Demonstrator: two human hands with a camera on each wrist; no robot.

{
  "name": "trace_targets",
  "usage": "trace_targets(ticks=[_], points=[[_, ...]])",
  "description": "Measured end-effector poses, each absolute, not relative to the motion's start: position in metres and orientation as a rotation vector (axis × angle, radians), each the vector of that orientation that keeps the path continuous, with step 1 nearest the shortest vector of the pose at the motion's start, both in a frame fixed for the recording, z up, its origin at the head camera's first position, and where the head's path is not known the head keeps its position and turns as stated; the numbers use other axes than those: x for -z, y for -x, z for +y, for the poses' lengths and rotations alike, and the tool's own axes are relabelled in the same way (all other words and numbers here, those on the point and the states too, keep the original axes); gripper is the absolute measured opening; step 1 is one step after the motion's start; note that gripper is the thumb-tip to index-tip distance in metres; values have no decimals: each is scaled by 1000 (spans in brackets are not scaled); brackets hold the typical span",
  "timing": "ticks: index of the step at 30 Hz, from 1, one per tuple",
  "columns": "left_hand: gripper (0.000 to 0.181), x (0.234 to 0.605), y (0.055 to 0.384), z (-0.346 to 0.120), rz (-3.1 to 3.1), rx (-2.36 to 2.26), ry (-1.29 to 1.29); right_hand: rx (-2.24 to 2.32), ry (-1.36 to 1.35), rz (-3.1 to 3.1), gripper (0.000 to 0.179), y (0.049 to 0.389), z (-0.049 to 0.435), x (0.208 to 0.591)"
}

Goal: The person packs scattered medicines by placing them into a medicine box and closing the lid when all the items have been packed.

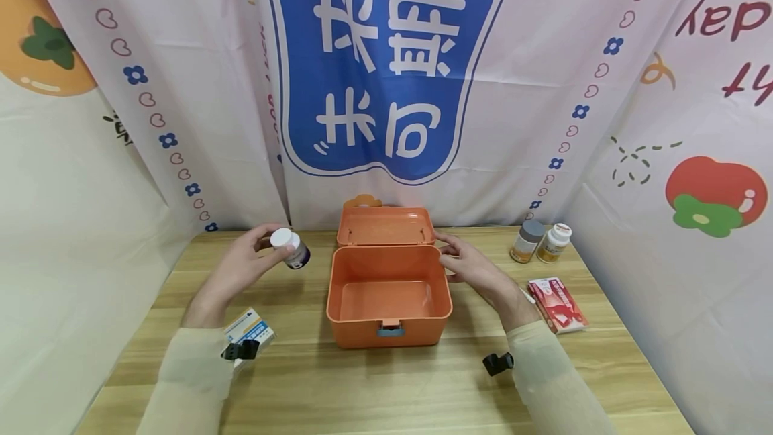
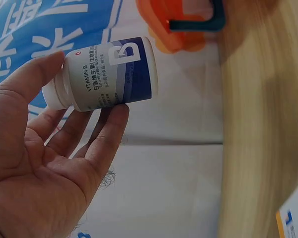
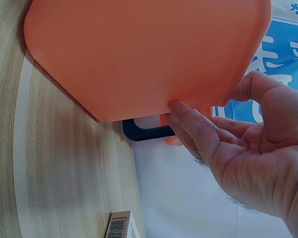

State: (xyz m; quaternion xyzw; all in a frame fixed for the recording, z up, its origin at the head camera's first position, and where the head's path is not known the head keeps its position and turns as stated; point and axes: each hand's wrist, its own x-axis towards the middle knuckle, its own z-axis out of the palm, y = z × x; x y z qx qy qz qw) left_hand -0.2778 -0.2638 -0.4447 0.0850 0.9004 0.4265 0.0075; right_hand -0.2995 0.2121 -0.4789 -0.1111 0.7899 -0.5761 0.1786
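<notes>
My left hand (image 1: 244, 262) holds a white pill bottle (image 2: 109, 74) by its cap end, thumb on one side and fingers on the other. Its label reads Vitamin B, with a blue band at the base. In the head view the bottle is tilted, left of an orange storage box (image 1: 389, 334). The box's lid (image 1: 386, 225) is swung back and its bare inner floor shows. At the box's back right corner my right hand (image 1: 474, 266) grips it, thumb at the rim and fingertips (image 3: 176, 106) against the outer wall.
A blue-and-white medicine box (image 1: 250, 327) lies by the left forearm. To the right, a grey-capped bottle (image 1: 527, 242) and a white-capped bottle (image 1: 554, 243) stand at the back, with a red-and-white box (image 1: 557, 305) nearer. Printed curtains (image 1: 543, 32) enclose the wooden table (image 1: 374, 395).
</notes>
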Motion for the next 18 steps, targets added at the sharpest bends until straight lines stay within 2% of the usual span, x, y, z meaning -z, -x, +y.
trace_targets(ticks=[7, 18], points=[[67, 436, 278, -250, 2797, -1338, -275, 1629, 304, 2232, 77, 300, 212, 478], [59, 428, 277, -228, 2767, -1393, -329, 1617, 307, 2237, 78, 299, 211, 476]])
